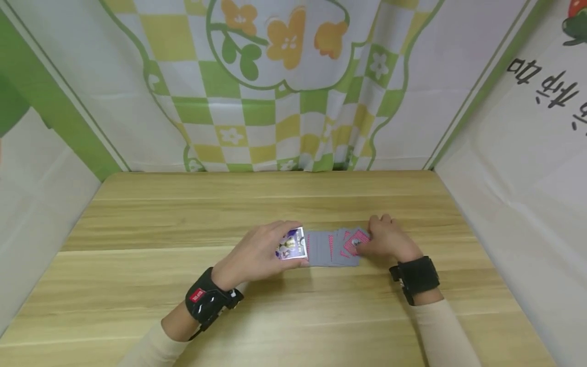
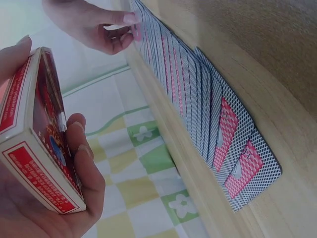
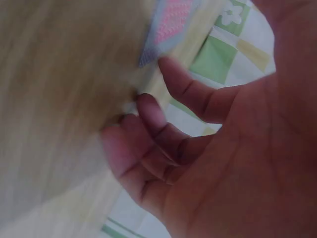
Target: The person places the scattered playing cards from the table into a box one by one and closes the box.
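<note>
In the head view my left hand [image 1: 263, 250] grips a small card box [image 1: 291, 243] by its sides, thumb and fingers on opposite edges. The left wrist view shows the box [image 2: 37, 129] with red and white panels and a picture on one face. A long overlapping row of playing cards [image 1: 323, 248], backs up, lies on the table just right of the box. At its right end my right hand [image 1: 390, 242] has its thumb and a bent finger at a slanted card [image 1: 355, 242] with a pink back, pinching it. The right wrist view blurs this contact.
The wooden table [image 1: 247, 204] stretches around the cards. Behind it hangs a green and yellow checked curtain [image 1: 257, 112] with flowers. White cloth walls [image 1: 513, 132] stand at both sides.
</note>
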{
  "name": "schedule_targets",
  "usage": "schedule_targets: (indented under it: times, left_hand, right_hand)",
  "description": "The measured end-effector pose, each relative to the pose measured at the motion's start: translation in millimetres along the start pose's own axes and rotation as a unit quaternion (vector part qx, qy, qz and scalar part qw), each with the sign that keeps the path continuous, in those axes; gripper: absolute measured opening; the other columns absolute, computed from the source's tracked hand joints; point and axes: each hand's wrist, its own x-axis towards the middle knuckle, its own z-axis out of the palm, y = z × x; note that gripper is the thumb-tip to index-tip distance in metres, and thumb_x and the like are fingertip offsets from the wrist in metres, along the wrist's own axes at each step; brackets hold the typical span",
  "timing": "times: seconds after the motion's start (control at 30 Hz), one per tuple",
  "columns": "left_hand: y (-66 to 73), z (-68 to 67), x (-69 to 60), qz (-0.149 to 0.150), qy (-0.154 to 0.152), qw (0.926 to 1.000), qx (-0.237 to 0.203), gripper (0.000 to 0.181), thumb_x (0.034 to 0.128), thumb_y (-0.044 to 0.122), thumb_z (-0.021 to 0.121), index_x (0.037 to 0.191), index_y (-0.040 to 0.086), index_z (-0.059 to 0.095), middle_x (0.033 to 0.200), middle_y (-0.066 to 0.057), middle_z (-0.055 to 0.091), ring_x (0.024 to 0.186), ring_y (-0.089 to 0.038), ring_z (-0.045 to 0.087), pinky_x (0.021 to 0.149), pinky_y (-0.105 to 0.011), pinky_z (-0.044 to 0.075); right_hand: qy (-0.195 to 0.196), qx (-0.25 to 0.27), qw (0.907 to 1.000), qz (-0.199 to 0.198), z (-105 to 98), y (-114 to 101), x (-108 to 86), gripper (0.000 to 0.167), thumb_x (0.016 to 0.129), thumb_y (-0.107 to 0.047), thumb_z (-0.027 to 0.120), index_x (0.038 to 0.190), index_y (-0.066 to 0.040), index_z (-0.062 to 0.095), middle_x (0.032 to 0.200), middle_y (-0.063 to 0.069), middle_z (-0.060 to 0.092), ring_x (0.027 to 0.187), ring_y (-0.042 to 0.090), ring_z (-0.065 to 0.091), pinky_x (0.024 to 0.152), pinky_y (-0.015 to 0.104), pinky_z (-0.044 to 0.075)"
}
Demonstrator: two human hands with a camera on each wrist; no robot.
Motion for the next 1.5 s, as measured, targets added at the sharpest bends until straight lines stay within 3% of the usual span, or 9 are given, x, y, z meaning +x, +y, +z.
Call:
schedule_targets:
  times: [0.2, 0.33, 0.43, 0.63, 0.87, 1.1, 1.23, 1.37, 1.5]
  left_hand:
    - [-0.8, 1.1, -0.3, -0.006, 0.001, 1.0, -0.004, 0.08, 0.084, 0.055, 0.084, 0.146, 0.011, 0.059, 0.127, -0.005, 0.073, 0.091, -0.009, 0.062, 0.075, -0.026, 0.052]
    - [-1.3, 1.5, -0.2, -0.004, 0.001, 1.0, -0.006, 0.08, 0.0841, 0.055, 0.084, 0.146, 0.011, 0.059, 0.128, -0.005, 0.072, 0.092, -0.009, 0.063, 0.077, -0.027, 0.053]
    - [-2.1, 2.1, 0.0, -0.003, -0.001, 1.0, -0.008, 0.079, 0.0839, 0.054, 0.085, 0.146, 0.013, 0.06, 0.128, -0.005, 0.073, 0.092, -0.009, 0.064, 0.077, -0.027, 0.054]
    - [-2.8, 1.9, 0.9, -0.003, -0.004, 1.0, -0.006, 0.079, 0.0839, 0.056, 0.084, 0.146, 0.013, 0.06, 0.129, -0.005, 0.073, 0.096, -0.011, 0.066, 0.08, -0.029, 0.056]
    - [-0.8, 0.9, 0.7, 0.006, -0.01, 0.9998, -0.017, 0.076, 0.0845, 0.056, 0.083, 0.144, 0.014, 0.061, 0.125, -0.002, 0.073, 0.093, -0.008, 0.065, 0.076, -0.025, 0.054]
    - [-0.4, 0.8, -0.7, 0.0, -0.011, 0.9997, -0.022, 0.075, 0.086, 0.059, 0.081, 0.145, 0.016, 0.06, 0.122, 0.001, 0.072, 0.089, -0.006, 0.063, 0.071, -0.023, 0.051]
    - [-0.6, -1.0, -0.9, -0.016, -0.005, 0.9997, -0.02, 0.076, 0.0871, 0.06, 0.079, 0.146, 0.016, 0.058, 0.121, 0.001, 0.071, 0.088, -0.007, 0.062, 0.071, -0.023, 0.051]
    - [-1.3, -1.7, -0.9, -0.011, 0.001, 0.9998, -0.013, 0.074, 0.0892, 0.059, 0.078, 0.146, 0.015, 0.058, 0.127, -0.003, 0.071, 0.094, -0.01, 0.065, 0.075, -0.025, 0.054]
    - [-1.7, -1.5, -0.9, -0.003, 0.004, 0.9999, -0.015, 0.073, 0.0898, 0.054, 0.079, 0.147, 0.014, 0.058, 0.136, -0.006, 0.07, 0.105, -0.014, 0.069, 0.084, -0.032, 0.058]
  right_hand:
    - [0.001, 0.01, 0.9999, 0.002, 1.9, 6.8, 5.8, 0.053, 0.081, -0.043, 0.087, 0.096, -0.004, 0.056, 0.103, 0.015, 0.049, 0.099, 0.033, 0.044, 0.074, 0.039, 0.043]
    - [-0.015, 0.071, 0.9953, -0.064, -9.7, 11.1, 2.7, 0.032, 0.094, -0.03, 0.076, 0.098, -0.004, 0.059, 0.091, 0.008, 0.053, 0.086, 0.024, 0.049, 0.071, 0.033, 0.043]
    - [-0.037, 0.175, 0.9771, -0.116, -19.0, 7.5, -3.8, 0.019, 0.102, -0.018, 0.065, 0.112, -0.002, 0.063, 0.094, 0.004, 0.062, 0.084, 0.015, 0.057, 0.075, 0.03, 0.051]
    - [-0.064, 0.349, 0.9227, -0.151, -24.1, -27.8, -15.5, 0.044, 0.1, -0.017, 0.071, 0.138, 0.0, 0.054, 0.117, 0.015, 0.075, 0.095, 0.018, 0.074, 0.087, 0.042, 0.062]
    - [-0.079, 0.381, 0.9064, -0.165, -14.3, -53.5, -19.8, 0.05, 0.101, -0.014, 0.07, 0.145, -0.003, 0.051, 0.12, 0.021, 0.074, 0.09, 0.016, 0.073, 0.077, 0.036, 0.06]
    - [-0.021, 0.391, 0.9113, -0.128, -1.6, -74.2, -21.2, 0.054, 0.099, -0.016, 0.074, 0.144, -0.002, 0.048, 0.11, 0.017, 0.075, 0.084, 0.021, 0.072, 0.069, 0.03, 0.058]
    - [0.016, 0.383, 0.9156, -0.122, 4.8, -90.3, -25.6, 0.052, 0.099, -0.015, 0.073, 0.141, 0.001, 0.047, 0.109, 0.02, 0.075, 0.087, 0.032, 0.073, 0.072, 0.038, 0.061]
    - [-0.002, 0.313, 0.936, -0.16, 10.0, -99.7, -31.3, 0.067, 0.103, -0.026, 0.069, 0.157, 0.0, 0.039, 0.133, 0.019, 0.068, 0.111, 0.032, 0.07, 0.088, 0.042, 0.061]
    - [-0.076, 0.256, 0.9433, -0.197, 13.1, -103.7, -37.5, 0.093, 0.103, -0.043, 0.066, 0.17, -0.01, 0.01, 0.168, 0.01, 0.038, 0.137, 0.028, 0.057, 0.106, 0.041, 0.055]
